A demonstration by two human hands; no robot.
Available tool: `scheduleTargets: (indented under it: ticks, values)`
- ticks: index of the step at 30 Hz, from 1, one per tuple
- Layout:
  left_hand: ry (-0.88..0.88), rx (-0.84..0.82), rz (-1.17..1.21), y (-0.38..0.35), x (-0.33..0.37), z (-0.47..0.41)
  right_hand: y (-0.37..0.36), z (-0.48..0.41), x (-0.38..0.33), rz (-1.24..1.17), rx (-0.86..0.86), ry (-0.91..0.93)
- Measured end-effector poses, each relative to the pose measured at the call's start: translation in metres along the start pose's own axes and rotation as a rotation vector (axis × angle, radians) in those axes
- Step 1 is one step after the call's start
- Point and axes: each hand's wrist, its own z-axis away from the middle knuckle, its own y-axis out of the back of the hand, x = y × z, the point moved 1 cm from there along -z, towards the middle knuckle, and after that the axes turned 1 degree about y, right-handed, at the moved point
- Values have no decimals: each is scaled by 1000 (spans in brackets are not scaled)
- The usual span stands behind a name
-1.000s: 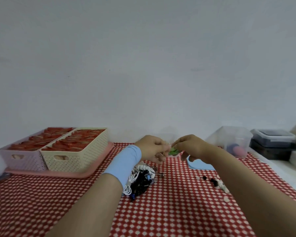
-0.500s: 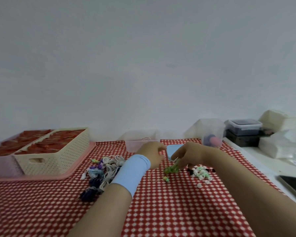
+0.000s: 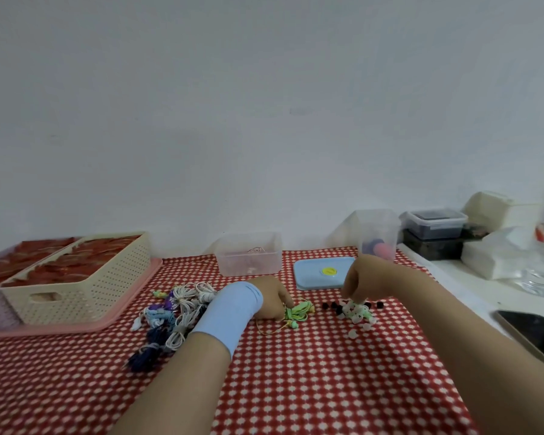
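Since the frame half a second back, the right hand [image 3: 358, 282] has left the green earphone [image 3: 299, 310] and now hangs over the pile of ear tips [image 3: 355, 312], while the left hand [image 3: 272, 301] sits low on the checked cloth [image 3: 296, 372]. The earphone lies in front of the blue lid [image 3: 322, 274], a little to its left, as a loose coil with one bud and a thin loop of cord trailing nearer to the person. The left hand's fingers curl onto the coil's left end and hold it against the cloth. The tips lie just in front of the lid's right corner, white, pale green and black ones scattered together. The right hand's fingertips are bunched and point down into them, but whether a tip is already pinched between them cannot be told. Both things look very light. The cord is limp and likely to spring out of its coil or snag, so the sound hold is probably on the hard bud itself, not on the wire. The tips look soft, small and rubbery — apt to roll or flick away under a sideways squeeze, and best taken one at a time, thumb and forefinger on the skirt. Left of the lid lie a clear box [image 3: 248, 255] and a heap of bundled earphones [image 3: 176, 309].
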Motion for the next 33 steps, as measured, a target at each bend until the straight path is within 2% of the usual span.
scheduleTargets:
  ticks: [6,17,20,26,33]
  values:
    - [-50,139,157,-11,16,-9,-8,-3,2,31,11,-18]
    - [-97,201,277,-25,11,-14,-14,-6,6,54,71,-65]
    - [-80,230,319,-25,7,-11,-13,-3,2,-50,99,-32]
    - [-37,345,425,-28,-5,-8,-13,6,-20,-419,170,60]
    - [-85,418,703,-45,-21,2,-39,9,-45,-701,147,79]
